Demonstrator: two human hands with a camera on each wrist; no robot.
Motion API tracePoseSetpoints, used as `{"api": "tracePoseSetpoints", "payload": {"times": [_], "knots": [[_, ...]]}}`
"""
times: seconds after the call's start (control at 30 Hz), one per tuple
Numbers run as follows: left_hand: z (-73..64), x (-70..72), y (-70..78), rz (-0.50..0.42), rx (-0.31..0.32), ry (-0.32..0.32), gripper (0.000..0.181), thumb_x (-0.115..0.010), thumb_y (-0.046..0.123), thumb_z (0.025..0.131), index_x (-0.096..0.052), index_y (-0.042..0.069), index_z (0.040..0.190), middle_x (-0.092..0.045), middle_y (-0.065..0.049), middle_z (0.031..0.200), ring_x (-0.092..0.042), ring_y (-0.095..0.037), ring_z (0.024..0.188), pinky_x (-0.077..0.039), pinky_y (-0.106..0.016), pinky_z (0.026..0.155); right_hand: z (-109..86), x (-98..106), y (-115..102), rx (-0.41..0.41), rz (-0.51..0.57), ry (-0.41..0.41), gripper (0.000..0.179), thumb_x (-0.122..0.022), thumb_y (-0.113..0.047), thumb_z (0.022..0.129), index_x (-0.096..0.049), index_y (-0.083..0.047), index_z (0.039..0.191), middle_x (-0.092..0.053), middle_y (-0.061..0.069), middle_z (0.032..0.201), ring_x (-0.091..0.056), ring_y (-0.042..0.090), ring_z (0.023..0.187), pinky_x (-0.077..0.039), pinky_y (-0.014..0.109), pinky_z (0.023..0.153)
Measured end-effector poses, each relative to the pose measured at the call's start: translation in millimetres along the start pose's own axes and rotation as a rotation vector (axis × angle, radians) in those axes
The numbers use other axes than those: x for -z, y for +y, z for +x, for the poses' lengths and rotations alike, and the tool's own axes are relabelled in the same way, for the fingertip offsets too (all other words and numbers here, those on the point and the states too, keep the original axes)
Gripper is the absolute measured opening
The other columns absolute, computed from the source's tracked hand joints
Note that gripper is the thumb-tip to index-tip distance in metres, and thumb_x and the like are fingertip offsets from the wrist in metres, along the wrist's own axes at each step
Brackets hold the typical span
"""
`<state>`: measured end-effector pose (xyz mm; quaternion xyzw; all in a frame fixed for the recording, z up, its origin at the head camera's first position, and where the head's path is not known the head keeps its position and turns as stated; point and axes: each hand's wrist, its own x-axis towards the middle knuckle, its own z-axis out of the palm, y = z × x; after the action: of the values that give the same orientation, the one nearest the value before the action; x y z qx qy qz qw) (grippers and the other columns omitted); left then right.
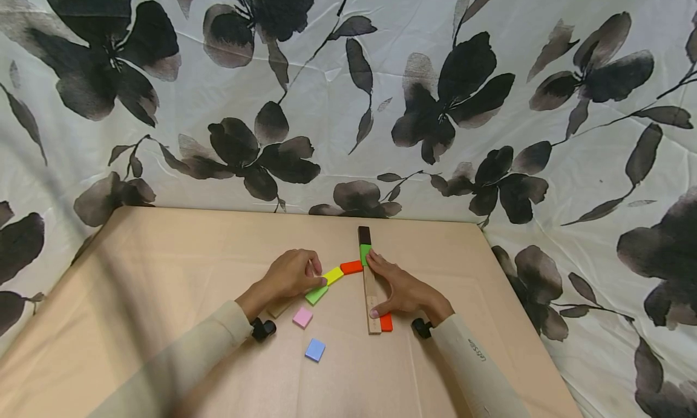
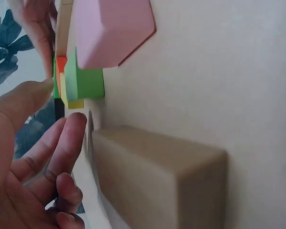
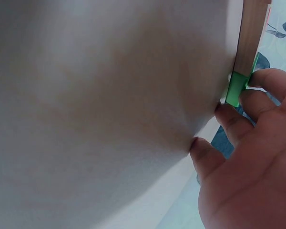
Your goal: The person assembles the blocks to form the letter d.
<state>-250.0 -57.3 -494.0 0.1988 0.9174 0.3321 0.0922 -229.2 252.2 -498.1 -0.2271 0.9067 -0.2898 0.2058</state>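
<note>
My left hand [image 1: 291, 274] is at the left end of a bent row of small blocks: a green block [image 1: 316, 295], a yellow block [image 1: 334, 276] and a red block [image 1: 351, 267]. Its thumb and fingertips stand a little apart beside the yellow and green ones. My right hand [image 1: 405, 288] spans a long wooden strip [image 1: 370, 297]. Its fingertips touch another green block [image 1: 365, 254] at the strip's far end, while the thumb rests low on the strip. Beyond that green block lies a black block [image 1: 364, 235]. A second red block [image 1: 386, 323] lies beside the strip, below the right thumb.
A pink block [image 1: 302, 317] and a blue block [image 1: 314, 350] lie loose on the tan table [image 1: 218, 369]. Under the left wrist is a plain wooden block [image 2: 157, 157], mostly hidden from above. Floral cloth [image 1: 348, 115] borders the table's far edge.
</note>
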Motion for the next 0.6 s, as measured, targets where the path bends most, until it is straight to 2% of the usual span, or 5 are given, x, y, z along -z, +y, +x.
{"api": "tracePoseSetpoints", "payload": {"times": [0.1, 0.27, 0.6], "knots": [[3.5, -4.5, 2.6, 0.03, -0.01, 0.013, 0.025, -0.088, 0.031, 0.086, -0.073, 0.013, 0.095, -0.063, 0.003, 0.074, -0.055, -0.015, 0.075, -0.043, -0.031, 0.07, 0.4, -0.2, -0.1, 0.004, -0.001, -0.002, 0.128, -0.096, -0.035, 0.075, -0.014, -0.011, 0.171, 0.0, 0.008, 0.181, -0.003, 0.038, 0.167, -0.005, 0.063, 0.131], [9.7, -10.2, 5.8, 0.057, -0.013, 0.03, 0.021, -0.088, 0.028, 0.086, -0.074, 0.013, 0.09, -0.063, 0.004, 0.075, -0.054, -0.016, 0.079, -0.042, -0.031, 0.07, 1.6, -0.5, 0.7, -0.004, -0.001, -0.007, 0.128, -0.096, -0.036, 0.075, -0.014, -0.012, 0.171, 0.0, 0.006, 0.181, -0.002, 0.037, 0.168, -0.005, 0.062, 0.132], [13.1, -10.0, 5.2, 0.057, -0.013, 0.027, 0.017, -0.088, 0.026, 0.087, -0.075, 0.014, 0.09, -0.064, 0.004, 0.074, -0.054, -0.016, 0.08, -0.043, -0.031, 0.072, 2.0, 0.0, 1.1, -0.002, -0.013, -0.007, 0.129, -0.096, -0.037, 0.075, -0.014, -0.012, 0.171, 0.0, 0.007, 0.181, -0.003, 0.037, 0.167, -0.005, 0.062, 0.132]]}}
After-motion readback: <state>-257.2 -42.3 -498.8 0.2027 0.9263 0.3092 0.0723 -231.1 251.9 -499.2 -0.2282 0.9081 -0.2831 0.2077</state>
